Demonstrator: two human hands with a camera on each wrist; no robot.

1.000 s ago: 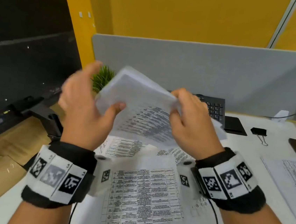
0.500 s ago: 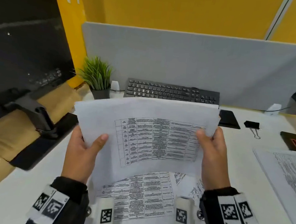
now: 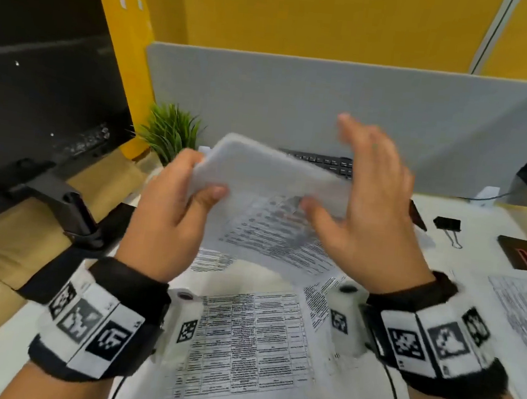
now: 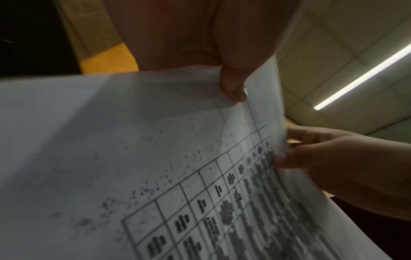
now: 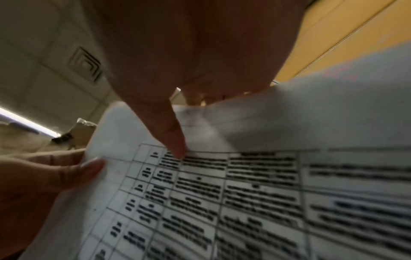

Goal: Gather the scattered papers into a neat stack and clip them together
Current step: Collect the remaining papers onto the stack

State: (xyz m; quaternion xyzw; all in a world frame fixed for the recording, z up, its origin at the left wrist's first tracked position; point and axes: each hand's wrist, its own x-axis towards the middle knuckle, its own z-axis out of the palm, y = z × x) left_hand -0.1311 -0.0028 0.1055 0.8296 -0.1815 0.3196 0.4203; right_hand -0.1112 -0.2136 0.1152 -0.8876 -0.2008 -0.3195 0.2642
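Observation:
I hold a few printed white sheets [image 3: 268, 174] tilted above the desk, the table print facing down toward me. My left hand [image 3: 173, 209] grips their left edge, thumb on the near face and fingers behind. My right hand [image 3: 365, 203] is at the right edge with fingers straight and raised, blurred, and only its thumb lies on the print. The left wrist view shows the sheets [image 4: 155, 140] and the right hand [image 4: 333, 161] at their edge. The right wrist view shows my thumb [image 5: 173, 140] on the sheets [image 5: 289, 140]. A black binder clip [image 3: 447, 224] lies at the right.
More printed papers [image 3: 251, 337] lie on the white desk below my hands, and another sheet [image 3: 523, 311] at the right edge. A keyboard [image 3: 324, 163], a small plant [image 3: 170, 131] and a grey partition [image 3: 330, 109] stand behind. A monitor [image 3: 39, 94] fills the left.
Half a second ago both hands held the sheets upright facing me. Now the sheets are tipped back and raised, and my right hand's fingers have straightened off them.

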